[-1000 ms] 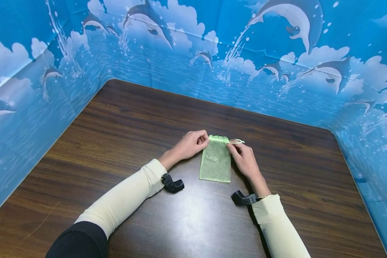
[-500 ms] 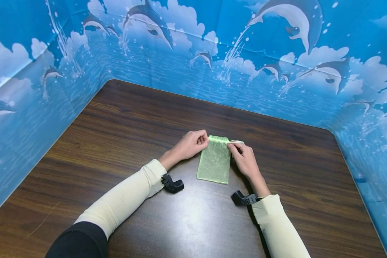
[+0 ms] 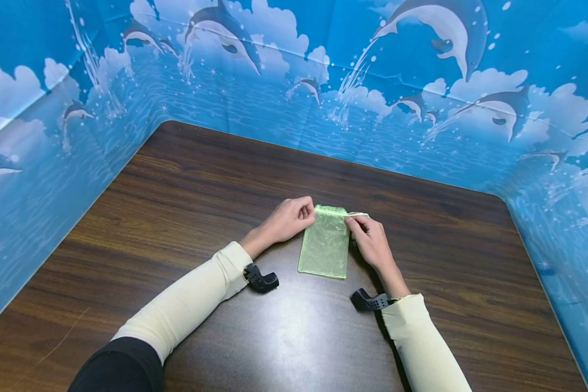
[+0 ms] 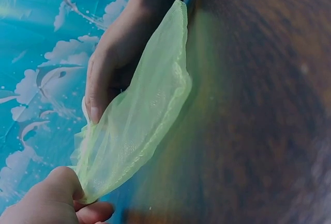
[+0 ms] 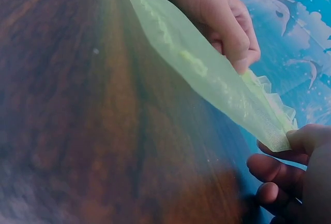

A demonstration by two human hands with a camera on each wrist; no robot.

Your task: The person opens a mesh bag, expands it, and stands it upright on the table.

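Between the two hands hangs a sheer green drawstring pouch [image 3: 324, 245], its gathered neck at the top and its flat bottom edge toward the person. My left hand [image 3: 292, 219] pinches the neck's left corner between thumb and finger. At the opposite corner, the right hand [image 3: 369, 239] pinches the neck, and a loop of pale drawstring [image 3: 357, 214] sticks out past its fingers. Both wrist views show the pouch [image 4: 139, 110] tilted and held above the table by its neck. Nothing distinct shows through the thin fabric.
The dark wood-grain table [image 3: 215, 179] spreads around the hands. A blue curtain printed with dolphins [image 3: 274, 109] stands along its back and sides. Black camera mounts [image 3: 261, 278] sit on both wrists, over cream sleeves [image 3: 191, 305].
The pouch's lower end has swung slightly left and toward the person, and its fabric lies smoother. The drawstring loop looks narrower. Both hands keep nearly the same place and grip.
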